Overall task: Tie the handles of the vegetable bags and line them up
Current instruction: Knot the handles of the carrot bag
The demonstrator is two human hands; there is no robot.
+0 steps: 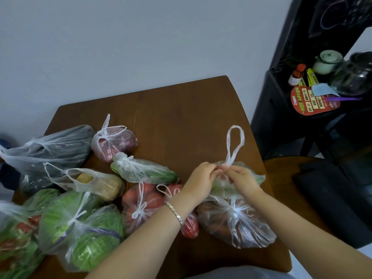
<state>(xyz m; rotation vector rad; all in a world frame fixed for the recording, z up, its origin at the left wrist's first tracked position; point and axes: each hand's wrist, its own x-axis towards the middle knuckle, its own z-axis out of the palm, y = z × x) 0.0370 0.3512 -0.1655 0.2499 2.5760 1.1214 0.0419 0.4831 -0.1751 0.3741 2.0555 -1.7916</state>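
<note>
My left hand (pixel 201 179) and my right hand (pixel 242 178) meet over a clear bag of green vegetables (pixel 255 177) at the table's right side, both pinching its handles. One handle loop (pixel 235 144) stands up above my fingers. Just in front lies a knotted bag of brownish produce (pixel 239 224). Left of my hands are a knotted tomato bag (pixel 141 208), a cucumber bag (pixel 145 169), a purple onion bag (pixel 114 142), a potato bag with loose handles (pixel 98 183), a cabbage bag (pixel 80 228) and a large dark bag (pixel 54 152).
The brown wooden table (pixel 181 117) ends near a grey wall. A black shelf unit (pixel 281 101) at the right holds a glass jar (pixel 354 77), a bottle (pixel 297 75) and a red card (pixel 314 102). A dark chair (pixel 332 194) stands by the table's right edge.
</note>
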